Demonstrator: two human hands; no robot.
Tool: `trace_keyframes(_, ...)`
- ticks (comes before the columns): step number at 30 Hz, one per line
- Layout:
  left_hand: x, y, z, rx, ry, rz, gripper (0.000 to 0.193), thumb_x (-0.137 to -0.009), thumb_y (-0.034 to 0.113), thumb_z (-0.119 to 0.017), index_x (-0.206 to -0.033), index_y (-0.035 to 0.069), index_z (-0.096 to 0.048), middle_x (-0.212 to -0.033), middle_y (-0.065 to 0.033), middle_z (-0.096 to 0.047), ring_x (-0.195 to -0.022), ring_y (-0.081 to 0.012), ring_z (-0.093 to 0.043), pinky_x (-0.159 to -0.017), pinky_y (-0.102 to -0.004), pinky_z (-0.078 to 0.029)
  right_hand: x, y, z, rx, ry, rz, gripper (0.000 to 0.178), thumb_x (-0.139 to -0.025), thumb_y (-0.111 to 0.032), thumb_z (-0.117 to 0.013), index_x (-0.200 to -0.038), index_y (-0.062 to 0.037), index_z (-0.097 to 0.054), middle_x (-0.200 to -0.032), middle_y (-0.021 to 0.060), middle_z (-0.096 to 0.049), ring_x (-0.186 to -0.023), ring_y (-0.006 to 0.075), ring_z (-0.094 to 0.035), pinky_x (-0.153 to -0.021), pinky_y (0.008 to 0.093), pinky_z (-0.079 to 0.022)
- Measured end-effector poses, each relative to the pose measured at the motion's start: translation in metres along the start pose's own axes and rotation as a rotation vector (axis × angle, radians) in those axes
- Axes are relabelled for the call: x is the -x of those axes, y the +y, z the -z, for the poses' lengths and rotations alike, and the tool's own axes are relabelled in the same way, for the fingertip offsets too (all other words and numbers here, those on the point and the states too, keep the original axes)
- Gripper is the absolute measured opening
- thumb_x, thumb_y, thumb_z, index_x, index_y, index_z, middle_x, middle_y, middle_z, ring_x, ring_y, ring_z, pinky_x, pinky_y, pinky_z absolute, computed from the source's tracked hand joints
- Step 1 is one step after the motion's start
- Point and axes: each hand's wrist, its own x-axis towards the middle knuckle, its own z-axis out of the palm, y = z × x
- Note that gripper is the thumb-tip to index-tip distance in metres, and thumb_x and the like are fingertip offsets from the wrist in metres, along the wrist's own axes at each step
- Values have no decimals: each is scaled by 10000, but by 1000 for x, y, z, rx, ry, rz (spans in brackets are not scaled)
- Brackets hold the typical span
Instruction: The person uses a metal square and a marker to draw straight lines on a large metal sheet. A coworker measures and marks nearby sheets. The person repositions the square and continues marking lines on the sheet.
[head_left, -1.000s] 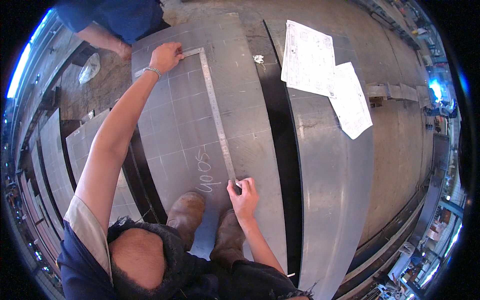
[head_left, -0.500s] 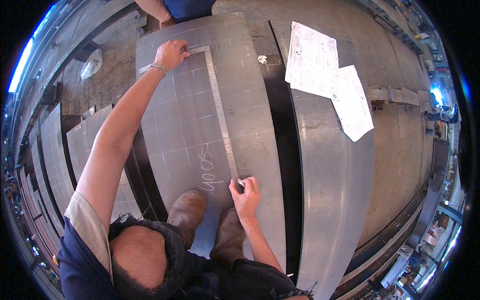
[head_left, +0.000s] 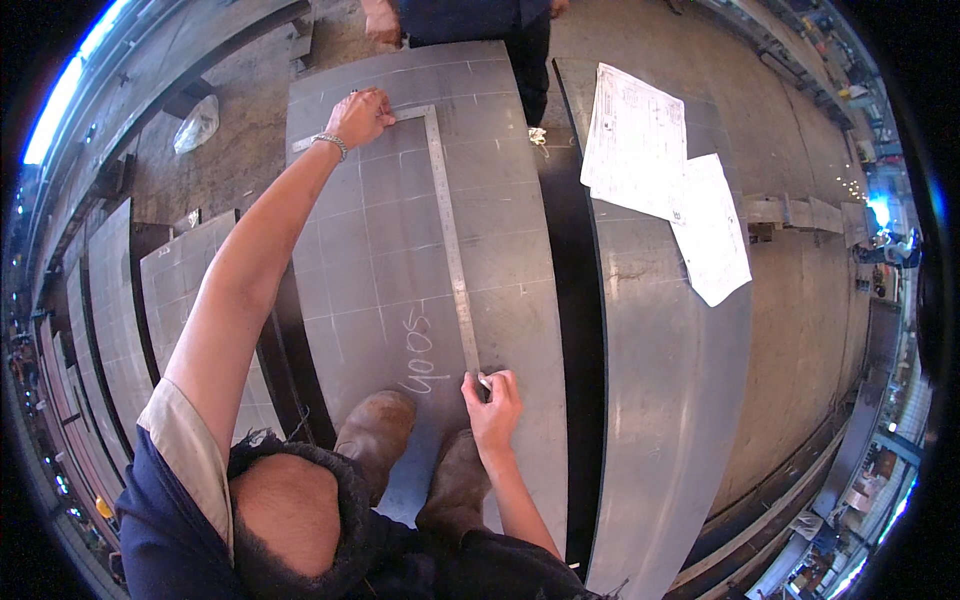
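Observation:
A steel carpenter's square (head_left: 452, 240) lies flat on a grey metal plate (head_left: 520, 330) marked with a grid of thin white lines and some handwriting. Its long leg runs toward me. At the far end, my left hand (head_left: 362, 118), with a bracelet at the wrist, is closed over the short leg, fingers curled down on it. Close to the near end of the long leg, my right hand (head_left: 494, 415) pinches a short white stick of chalk (head_left: 485, 382), its tip close to the plate. My boots (head_left: 380, 428) stand on the same plate.
On the neighbouring plate (head_left: 660, 400) to the right lie printed paper sheets (head_left: 635, 140). A dark gap (head_left: 580, 330) separates the two plates. At the far end stands another person (head_left: 470, 20) in dark clothes. A plastic bag (head_left: 197, 124) lies on the floor at left. Welding light glows far right.
The view has shifted slightly, so the plate sits lower in it. The other person at the far end has moved to the right. Both my hands keep nearly the same places along the square.

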Motion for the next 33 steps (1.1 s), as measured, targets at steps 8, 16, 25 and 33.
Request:
trace_keyframes(8, -2, -2, -4, -5, 9, -27, 196, -844, 221, -753, -923, 59, -678, -999, -106, -693, -936, -324, -685, -806, -447, -536, 1, 1, 0, 26, -21, -13, 259, -768, -149, -822, -771, -48, -583, -816, 86, -595, -698, 297, -633, -599, 405, -516)
trace_keyframes(16, -5, -2, -4, -44, -32, -21, 205, -865, 233, -730, -954, 60, -666, -1031, -114, -679, -1026, -338, -656, -864, -452, -526, -1, -2, 1, 23, -14, 10, 259, -769, -148, -821, -773, -50, -581, -801, 85, -591, -690, 294, -636, -595, 403, -515)
trace_keyframes(25, -7, -2, -6, -72, -71, -27, 209, -895, 233, -707, -983, 55, -644, -1071, -133, -660, -1075, -346, -635, -895, -461, -518, -1, -1, 2, 26, -16, 18, 266, -775, -151, -819, -779, -54, -571, -828, 84, -592, -689, 291, -636, -592, 405, -516)
trace_keyframes(33, -7, 1, -5, -111, -89, -44, 219, -905, 236, -692, -990, 49, -616, -1097, -134, -647, -1098, -344, -623, -916, -463, -510, 0, 1, 1, 37, -23, 17, 266, -784, -163, -815, -783, -50, -575, -825, 83, -589, -692, 294, -635, -592, 409, -517)
